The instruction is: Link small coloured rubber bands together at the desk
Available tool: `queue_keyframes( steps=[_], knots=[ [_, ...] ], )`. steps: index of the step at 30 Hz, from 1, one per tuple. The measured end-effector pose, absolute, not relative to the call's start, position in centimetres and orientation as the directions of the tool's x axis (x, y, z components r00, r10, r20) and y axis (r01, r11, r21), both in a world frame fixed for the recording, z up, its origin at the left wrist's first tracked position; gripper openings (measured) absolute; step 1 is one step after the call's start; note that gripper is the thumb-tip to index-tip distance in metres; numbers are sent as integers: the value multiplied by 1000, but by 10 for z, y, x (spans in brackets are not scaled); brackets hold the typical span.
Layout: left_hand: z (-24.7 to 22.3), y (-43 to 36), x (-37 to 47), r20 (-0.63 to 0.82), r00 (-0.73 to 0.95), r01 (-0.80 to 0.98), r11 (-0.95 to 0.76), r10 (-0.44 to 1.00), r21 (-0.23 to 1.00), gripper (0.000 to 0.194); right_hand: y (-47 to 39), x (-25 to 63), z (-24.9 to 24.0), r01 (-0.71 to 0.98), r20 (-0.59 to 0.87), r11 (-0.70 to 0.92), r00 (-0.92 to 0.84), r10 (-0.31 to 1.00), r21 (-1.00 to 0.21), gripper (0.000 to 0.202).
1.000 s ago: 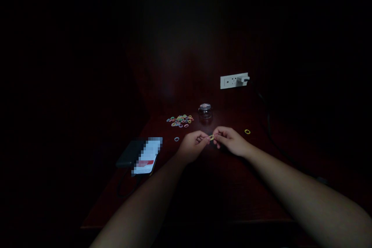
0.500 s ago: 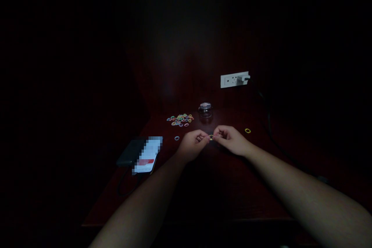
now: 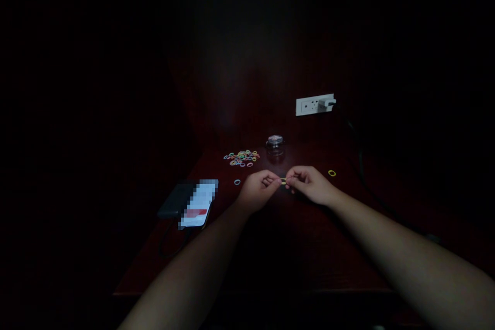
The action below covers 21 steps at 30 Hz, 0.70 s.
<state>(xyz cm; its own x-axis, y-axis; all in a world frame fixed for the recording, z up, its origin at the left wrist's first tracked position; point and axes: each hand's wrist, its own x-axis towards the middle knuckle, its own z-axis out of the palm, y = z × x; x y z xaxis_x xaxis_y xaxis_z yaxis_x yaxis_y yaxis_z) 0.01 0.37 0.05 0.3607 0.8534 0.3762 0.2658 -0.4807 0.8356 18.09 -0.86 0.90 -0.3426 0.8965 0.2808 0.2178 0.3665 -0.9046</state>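
Observation:
My left hand and my right hand meet over the middle of the dark red table. Between their fingertips they pinch a small yellow hair tie, one side in each hand. A second yellow hair tie lies on the table to the right of my right hand. To the left of my left hand rests a single pale blue hair tie. Farther back is a loose pile of coloured hair ties, and beside it stands a clear lidded jar.
A lit phone with a blurred screen lies at the left, against a dark flat box, with a cable below. On the back wall is a white socket panel with a plug; its black cable runs down the right side. The surroundings are very dark.
The view has shifted slightly, so the table things sit a little to the right and higher. My right hand's fingers have shifted a little on the yellow hair tie; both hands still pinch it.

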Motion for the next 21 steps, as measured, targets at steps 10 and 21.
queue_keyframes(
  steps=[10,21],
  knots=[
    [-2,6,0,410,346,266,-508,844,820,22,-7,183,8,230,266,355,-343,901,-906,23],
    [-3,6,1,401,361,281,-508,842,814,23,-7,184,6,207,273,365,-368,889,-908,29]
  ],
)
